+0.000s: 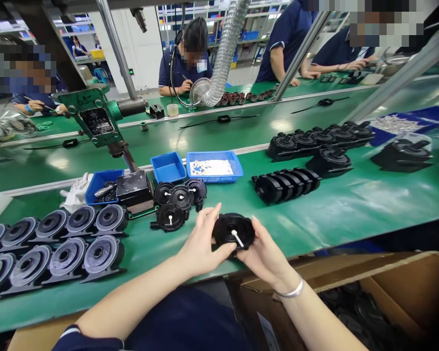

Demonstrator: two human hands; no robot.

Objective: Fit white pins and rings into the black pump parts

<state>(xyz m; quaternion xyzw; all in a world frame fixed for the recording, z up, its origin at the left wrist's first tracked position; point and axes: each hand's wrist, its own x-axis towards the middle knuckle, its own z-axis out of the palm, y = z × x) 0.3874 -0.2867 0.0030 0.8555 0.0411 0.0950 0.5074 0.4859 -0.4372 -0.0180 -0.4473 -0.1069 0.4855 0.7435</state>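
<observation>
Between my two hands is a round black plastic housing (229, 229) with a white pin sticking out of its middle. My left hand (205, 239) grips its left side, the thumb along the near rim. Fingers of my right hand (265, 251) close around its right side and underside. To the left lie several similar black housings (170, 217) with white pins, partly stacked. Beyond them a blue tray (237, 173) holds small white parts. At right, black ribbed parts (287, 185) lie in a row on the green bench.
A green bench press (95, 117) rises at left above a black block (134, 190). Motor bodies with grey faces (102, 256) fill the left bench. A blue bin (168, 167), white gloves (78, 190) and a cardboard box (398, 287) surround my workplace. Co-workers sit across the conveyor (212, 129).
</observation>
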